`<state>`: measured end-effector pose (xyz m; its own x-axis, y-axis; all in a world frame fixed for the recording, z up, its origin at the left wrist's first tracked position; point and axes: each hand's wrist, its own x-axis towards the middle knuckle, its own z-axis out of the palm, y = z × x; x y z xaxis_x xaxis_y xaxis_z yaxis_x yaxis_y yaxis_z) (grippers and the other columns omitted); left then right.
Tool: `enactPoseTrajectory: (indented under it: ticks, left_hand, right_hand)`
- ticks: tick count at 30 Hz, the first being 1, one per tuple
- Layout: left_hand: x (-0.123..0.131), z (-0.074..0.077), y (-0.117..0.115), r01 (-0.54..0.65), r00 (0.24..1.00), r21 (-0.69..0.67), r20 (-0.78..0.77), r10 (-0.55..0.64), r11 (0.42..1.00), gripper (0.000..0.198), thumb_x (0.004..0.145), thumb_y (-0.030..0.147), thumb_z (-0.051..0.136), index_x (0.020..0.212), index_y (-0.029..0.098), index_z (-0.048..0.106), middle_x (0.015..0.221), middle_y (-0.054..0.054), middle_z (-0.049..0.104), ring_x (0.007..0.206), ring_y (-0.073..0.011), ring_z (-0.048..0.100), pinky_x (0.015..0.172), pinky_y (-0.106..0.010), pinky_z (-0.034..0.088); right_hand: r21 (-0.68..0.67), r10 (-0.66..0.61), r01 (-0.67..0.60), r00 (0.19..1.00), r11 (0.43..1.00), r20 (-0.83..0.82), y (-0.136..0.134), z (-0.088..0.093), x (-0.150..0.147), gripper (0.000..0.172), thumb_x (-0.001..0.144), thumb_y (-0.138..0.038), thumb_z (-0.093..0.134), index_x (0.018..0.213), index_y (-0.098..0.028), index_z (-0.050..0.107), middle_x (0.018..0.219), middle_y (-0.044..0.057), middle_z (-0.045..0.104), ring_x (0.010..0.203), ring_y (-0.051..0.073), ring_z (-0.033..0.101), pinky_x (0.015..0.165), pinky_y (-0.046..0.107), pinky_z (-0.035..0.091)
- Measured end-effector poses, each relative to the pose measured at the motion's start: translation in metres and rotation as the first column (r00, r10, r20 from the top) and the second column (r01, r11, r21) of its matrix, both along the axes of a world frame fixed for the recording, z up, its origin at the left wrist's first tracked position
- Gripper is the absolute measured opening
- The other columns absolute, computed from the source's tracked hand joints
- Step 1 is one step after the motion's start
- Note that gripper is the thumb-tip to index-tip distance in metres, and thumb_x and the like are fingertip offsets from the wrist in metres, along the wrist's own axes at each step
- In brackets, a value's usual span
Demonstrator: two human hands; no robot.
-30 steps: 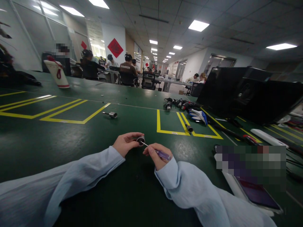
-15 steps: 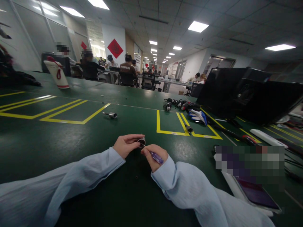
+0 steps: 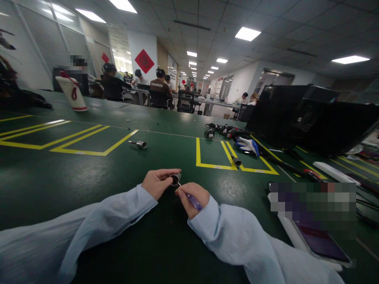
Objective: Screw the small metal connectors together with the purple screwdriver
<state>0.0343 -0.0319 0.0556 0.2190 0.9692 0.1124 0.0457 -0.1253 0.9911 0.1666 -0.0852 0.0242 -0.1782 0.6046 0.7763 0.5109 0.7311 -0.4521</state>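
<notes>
My left hand [image 3: 159,183] pinches a small round metal cup-shaped part [image 3: 176,179] between thumb and fingers, its hollow mouth turned toward me. In my right hand [image 3: 192,196] is a screwdriver with a clear purple handle [image 3: 194,201]. Its thin shaft points up and left into the mouth of the metal part; the tip is hidden inside. Both hands are just above the green table, close together. Beyond them, to the left, lies a metal socket-like piece with a thin stem [image 3: 138,144]. A similar metal piece [image 3: 236,160] rests on the yellow tape at right.
Yellow tape outlines mark the green table [image 3: 118,173]. A blue-and-white glove [image 3: 248,146] and several dark tools lie at right. Closer in on that side is a tablet-like device [image 3: 324,242]. A paper cup [image 3: 72,92] stands at back left. Black monitors [image 3: 278,108] and seated people fill the background.
The metal part has turned slightly in my left hand. My right hand and the screwdriver have shifted a little left and down. Other things on the table stay put.
</notes>
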Motion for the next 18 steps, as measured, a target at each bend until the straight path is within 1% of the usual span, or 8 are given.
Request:
enactPoseTrajectory:
  ticks: [6, 11, 13, 14, 15, 16, 17, 18]
  left_hand:
    - [0.001, 0.000, 0.000, 0.001, 1.000, 0.012, -0.007, -0.001, 1.000, 0.028, 0.049, 0.018, 0.059, 0.073, 0.009, 0.069, 0.088, -0.010, 0.069, 0.084, -0.0228, 0.064, 0.078, -0.033, 0.052]
    - [0.001, -0.002, 0.000, 0.021, 1.000, 0.026, -0.018, -0.021, 0.999, 0.027, 0.050, 0.016, 0.059, 0.074, 0.010, 0.069, 0.087, -0.009, 0.069, 0.084, -0.0221, 0.064, 0.081, -0.032, 0.050]
    - [0.000, -0.005, 0.002, 0.021, 1.000, 0.035, -0.010, -0.021, 0.999, 0.026, 0.051, 0.016, 0.059, 0.074, 0.011, 0.069, 0.083, -0.008, 0.070, 0.080, -0.0212, 0.065, 0.079, -0.032, 0.051]
    - [-0.001, -0.008, 0.003, 0.016, 1.000, 0.036, 0.004, -0.017, 0.999, 0.025, 0.051, 0.016, 0.059, 0.074, 0.011, 0.069, 0.082, -0.008, 0.070, 0.077, -0.0208, 0.065, 0.077, -0.032, 0.052]
    - [-0.002, -0.010, 0.005, 0.011, 1.000, 0.031, 0.025, -0.012, 0.999, 0.025, 0.051, 0.016, 0.060, 0.074, 0.010, 0.068, 0.082, -0.008, 0.070, 0.074, -0.0204, 0.065, 0.074, -0.033, 0.053]
    - [-0.002, -0.012, 0.006, 0.006, 0.999, 0.020, 0.046, -0.007, 1.000, 0.024, 0.051, 0.016, 0.060, 0.074, 0.010, 0.068, 0.082, -0.008, 0.070, 0.072, -0.0202, 0.065, 0.072, -0.033, 0.053]
    - [-0.003, -0.014, 0.008, 0.000, 0.998, 0.009, 0.064, -0.001, 1.000, 0.024, 0.051, 0.016, 0.061, 0.074, 0.010, 0.067, 0.082, -0.008, 0.070, 0.071, -0.0201, 0.065, 0.070, -0.033, 0.054]
    - [-0.004, -0.016, 0.010, -0.004, 0.997, 0.000, 0.080, 0.004, 1.000, 0.025, 0.051, 0.016, 0.062, 0.075, 0.010, 0.066, 0.083, -0.009, 0.070, 0.071, -0.0203, 0.065, 0.070, -0.033, 0.054]
  right_hand:
    - [0.017, -0.008, 0.008, 1.000, 1.000, -0.003, 0.002, -0.002, 0.001, 0.019, 0.079, -0.016, 0.042, 0.070, -0.015, 0.059, 0.063, 0.005, 0.063, 0.060, 0.013, 0.057, 0.060, 0.024, 0.045]
    - [-0.015, -0.003, 0.003, 1.000, 1.000, 0.024, 0.002, -0.001, 0.000, 0.020, 0.079, -0.018, 0.042, 0.071, -0.016, 0.060, 0.066, 0.005, 0.064, 0.063, 0.014, 0.058, 0.061, 0.025, 0.045]
    - [-0.060, -0.008, 0.006, 0.999, 0.998, -0.037, -0.002, 0.003, 0.001, 0.020, 0.079, -0.020, 0.043, 0.070, -0.016, 0.060, 0.065, 0.005, 0.065, 0.063, 0.014, 0.058, 0.062, 0.025, 0.045]
    - [-0.115, -0.007, -0.005, 0.995, 0.993, -0.103, -0.004, 0.005, 0.002, 0.021, 0.079, -0.021, 0.044, 0.067, -0.016, 0.060, 0.063, 0.005, 0.064, 0.061, 0.013, 0.058, 0.061, 0.025, 0.045]
    - [-0.203, -0.002, -0.037, 0.982, 0.979, -0.189, -0.008, 0.007, 0.003, 0.023, 0.079, -0.024, 0.044, 0.064, -0.016, 0.060, 0.058, 0.004, 0.062, 0.056, 0.013, 0.057, 0.058, 0.025, 0.045]
    - [-0.320, 0.009, -0.105, 0.958, 0.941, -0.287, -0.011, 0.008, 0.004, 0.027, 0.079, -0.028, 0.044, 0.059, -0.016, 0.058, 0.051, 0.003, 0.059, 0.049, 0.011, 0.055, 0.051, 0.023, 0.043]
    - [-0.449, 0.021, -0.207, 0.923, 0.869, -0.383, -0.014, 0.009, 0.005, 0.031, 0.079, -0.031, 0.044, 0.054, -0.016, 0.056, 0.044, 0.001, 0.054, 0.041, 0.010, 0.051, 0.043, 0.021, 0.040]
    - [-0.551, 0.029, -0.314, 0.885, 0.773, -0.464, -0.016, 0.010, 0.005, 0.035, 0.078, -0.035, 0.044, 0.050, -0.016, 0.053, 0.038, -0.001, 0.049, 0.034, 0.008, 0.046, 0.036, 0.019, 0.035]
